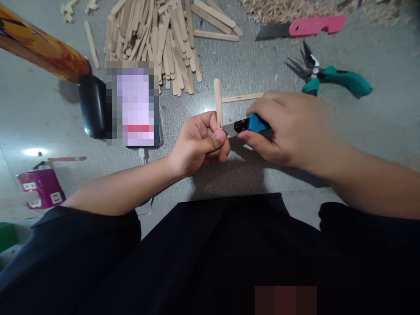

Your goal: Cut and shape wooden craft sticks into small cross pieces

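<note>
A pale wooden craft stick [218,98] points away from me, its near end pinched by my left hand [201,142] between thumb and fingers. My right hand [288,129] is wrapped round a utility knife [257,124] with a blue and black handle. The knife's blade [231,130] reaches the stick's side just above my left thumb; its tip is partly hidden there. Behind my hands lies another craft stick [243,97] with a small slot in it, its right end covered by my right hand.
Many craft sticks [144,35] are heaped at the back. A pink-handled cutter [315,26], wood shavings [288,9] and green-handled pliers [348,78] lie back right. On the left are a phone [136,109] with a cable, a black object [93,107], an orange cylinder [46,43] and a purple power outlet [44,188].
</note>
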`<state>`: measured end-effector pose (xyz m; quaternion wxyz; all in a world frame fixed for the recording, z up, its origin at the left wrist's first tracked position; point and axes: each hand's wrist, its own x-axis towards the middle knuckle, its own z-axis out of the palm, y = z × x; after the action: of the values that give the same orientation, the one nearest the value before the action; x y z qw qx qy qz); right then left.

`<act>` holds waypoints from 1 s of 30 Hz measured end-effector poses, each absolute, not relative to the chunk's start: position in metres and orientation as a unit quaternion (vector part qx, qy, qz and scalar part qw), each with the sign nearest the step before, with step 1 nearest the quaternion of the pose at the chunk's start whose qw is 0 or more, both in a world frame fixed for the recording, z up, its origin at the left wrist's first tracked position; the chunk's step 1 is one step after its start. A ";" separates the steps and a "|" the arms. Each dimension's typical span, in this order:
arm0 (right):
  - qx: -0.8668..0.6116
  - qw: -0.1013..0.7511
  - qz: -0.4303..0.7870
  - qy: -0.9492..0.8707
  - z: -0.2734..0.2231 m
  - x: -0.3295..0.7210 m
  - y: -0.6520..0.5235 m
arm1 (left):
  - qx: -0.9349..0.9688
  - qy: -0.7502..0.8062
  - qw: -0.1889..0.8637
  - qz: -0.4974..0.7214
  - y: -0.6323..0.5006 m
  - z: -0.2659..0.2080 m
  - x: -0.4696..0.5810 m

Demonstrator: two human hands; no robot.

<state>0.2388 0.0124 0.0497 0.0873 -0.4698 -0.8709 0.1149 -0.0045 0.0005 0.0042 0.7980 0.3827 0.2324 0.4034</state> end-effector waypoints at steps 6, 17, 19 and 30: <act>-0.474 0.104 0.074 -0.871 0.045 0.241 0.016 | 0.380 0.245 0.796 0.403 0.002 0.006 -0.003; -0.482 0.140 0.043 -0.864 0.043 0.245 0.019 | 0.374 0.264 0.785 0.416 0.002 -0.001 -0.003; -0.486 0.115 0.061 -0.864 0.044 0.245 0.018 | 0.379 0.259 0.784 0.417 0.002 -0.002 -0.003; -0.489 0.099 0.111 -0.859 0.042 0.246 0.019 | 0.377 0.271 0.783 0.414 0.001 0.001 -0.001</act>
<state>0.2463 0.0192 0.0418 0.0985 -0.4892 -0.8594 0.1113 -0.0015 0.0015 0.0006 0.7828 0.3769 0.2714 0.4141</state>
